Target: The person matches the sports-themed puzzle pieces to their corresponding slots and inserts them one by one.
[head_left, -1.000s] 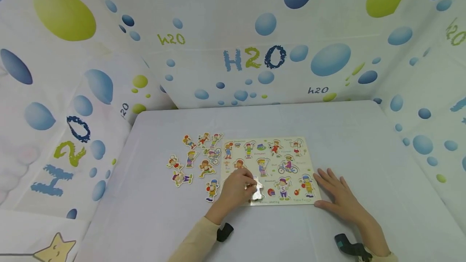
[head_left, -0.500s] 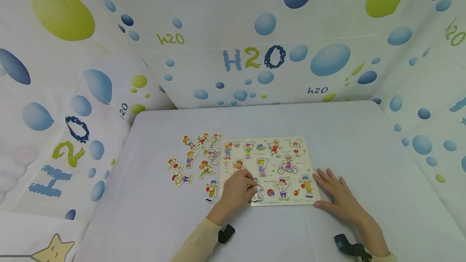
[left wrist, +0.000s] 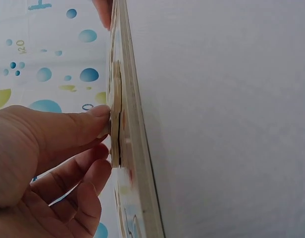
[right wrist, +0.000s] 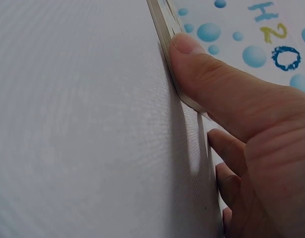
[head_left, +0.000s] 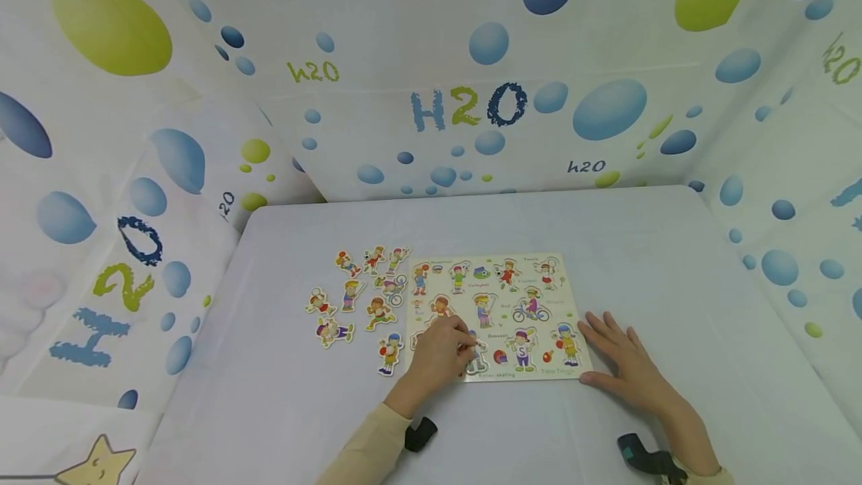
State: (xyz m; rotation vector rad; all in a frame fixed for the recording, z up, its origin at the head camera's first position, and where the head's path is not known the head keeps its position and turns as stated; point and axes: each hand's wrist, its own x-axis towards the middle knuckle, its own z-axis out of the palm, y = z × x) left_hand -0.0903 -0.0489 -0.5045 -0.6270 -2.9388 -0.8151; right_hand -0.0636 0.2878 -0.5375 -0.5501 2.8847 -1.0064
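Your left hand (head_left: 436, 356) has its fingers (left wrist: 88, 124) curled and pinched on a small puzzle piece (head_left: 475, 359), pressing it down into the puzzle board (head_left: 572, 298). In the left wrist view your thumb tip pushes on the face of the piece (left wrist: 116, 124), and the piece sits partly in its hole, with a thin dark gap beside it. The piece is near the front edge of the board, a bit left of the middle. Your right hand (head_left: 622, 365) lies flat on the table (head_left: 471, 223) with its fingers straight and a little apart. It rests against the near right corner of the board. In the right wrist view your right thumb (right wrist: 212, 84) presses on the thin edge of the board (right wrist: 164, 25). The board lies flat in the middle of the table and has many small pictures of children playing sports. To the left of the board, a group of loose pieces (head_left: 357, 298) lies spread out on the table, just beside the board's left edge. Around the table there is a white cloth wall (head_left: 471, 107) with blue and green bubbles and the letters H2O.
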